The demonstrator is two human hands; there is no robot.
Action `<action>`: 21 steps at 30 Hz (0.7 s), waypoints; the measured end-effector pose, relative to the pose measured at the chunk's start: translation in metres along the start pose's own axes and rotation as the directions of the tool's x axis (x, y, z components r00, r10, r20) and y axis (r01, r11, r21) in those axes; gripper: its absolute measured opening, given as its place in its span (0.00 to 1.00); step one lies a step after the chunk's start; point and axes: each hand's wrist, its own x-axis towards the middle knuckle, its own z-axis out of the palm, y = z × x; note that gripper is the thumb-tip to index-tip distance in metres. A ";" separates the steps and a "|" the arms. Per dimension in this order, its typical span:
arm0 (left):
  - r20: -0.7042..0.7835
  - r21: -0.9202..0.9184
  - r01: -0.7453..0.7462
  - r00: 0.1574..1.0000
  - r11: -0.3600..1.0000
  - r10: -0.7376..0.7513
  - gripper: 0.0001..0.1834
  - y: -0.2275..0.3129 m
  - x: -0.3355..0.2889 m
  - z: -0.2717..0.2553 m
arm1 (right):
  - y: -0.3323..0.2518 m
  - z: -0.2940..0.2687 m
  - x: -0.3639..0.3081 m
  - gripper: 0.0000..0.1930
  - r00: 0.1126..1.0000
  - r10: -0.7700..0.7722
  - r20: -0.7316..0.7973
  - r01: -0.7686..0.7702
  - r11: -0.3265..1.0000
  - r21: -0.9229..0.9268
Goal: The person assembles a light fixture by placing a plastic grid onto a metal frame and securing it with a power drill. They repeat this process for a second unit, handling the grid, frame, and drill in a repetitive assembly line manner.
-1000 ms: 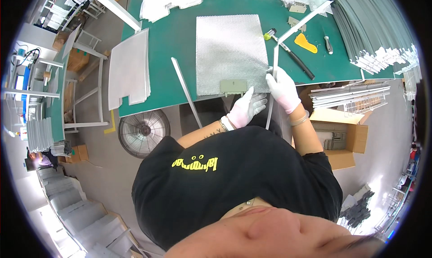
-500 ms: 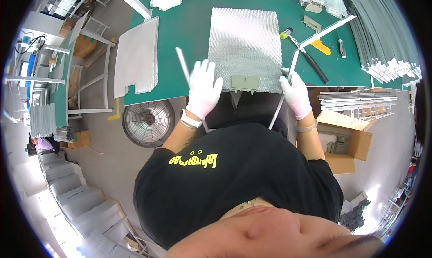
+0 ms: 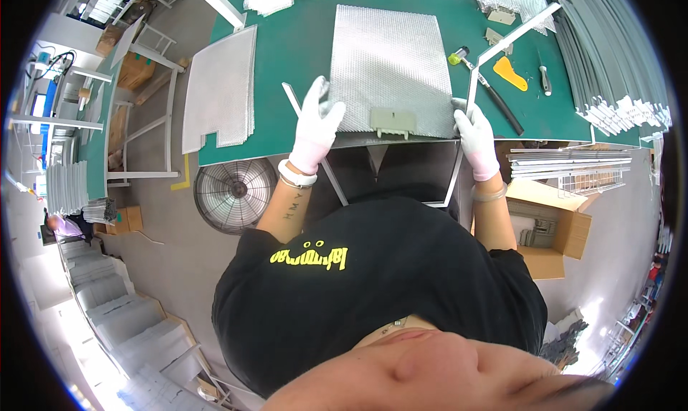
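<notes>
A silvery mesh sheet lies on the green table in front of me. On its near edge sits an olive-grey plastic fitting. A thin white metal frame bends around the sheet's right side, runs past the table edge to my shirt and rises again on the left. Gloved in white, my right hand grips the frame's right bar beside the sheet's near right corner. My left hand, also gloved, is open at the sheet's left edge, thumb apart from the fingers, with the left bar passing behind it.
Right of the sheet lie a hammer, a yellow scraper and a screwdriver. Mesh sheets are stacked at the left; long grey strips fill the right end. A floor fan and cardboard box stand below.
My left hand has come off the sheet toward the left, its fingers less straight. The sheet and fitting have shifted slightly away from me. The frame's lower right part has swung to the right.
</notes>
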 end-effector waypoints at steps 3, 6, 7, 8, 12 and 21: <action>0.048 0.417 -0.352 0.929 0.838 0.366 0.29 -0.009 0.016 -0.021 | -0.015 0.010 0.007 0.15 0.999 0.026 0.048 -0.031 0.993 0.114; 0.149 0.695 -0.395 0.897 0.601 0.417 0.23 -0.021 0.018 -0.043 | -0.020 0.020 0.012 0.17 0.990 0.066 0.125 -0.060 0.997 -0.045; 0.179 0.785 -0.379 0.896 0.489 0.407 0.23 -0.027 0.017 -0.048 | -0.019 0.022 0.013 0.18 0.985 0.097 0.146 -0.082 0.991 -0.107; 0.228 0.863 -0.303 0.948 0.404 0.224 0.25 -0.022 0.011 -0.051 | -0.018 0.027 0.012 0.18 0.993 -0.016 0.119 0.047 0.961 -0.271; 0.275 0.925 -0.330 0.924 0.189 0.267 0.28 -0.014 -0.005 -0.039 | -0.019 0.036 0.001 0.17 0.938 -0.345 0.026 0.329 0.869 -0.370; 0.308 0.913 -0.364 0.911 0.185 0.275 0.29 -0.018 0.000 -0.046 | -0.015 0.043 -0.008 0.15 0.925 -0.343 0.161 0.378 0.864 -0.331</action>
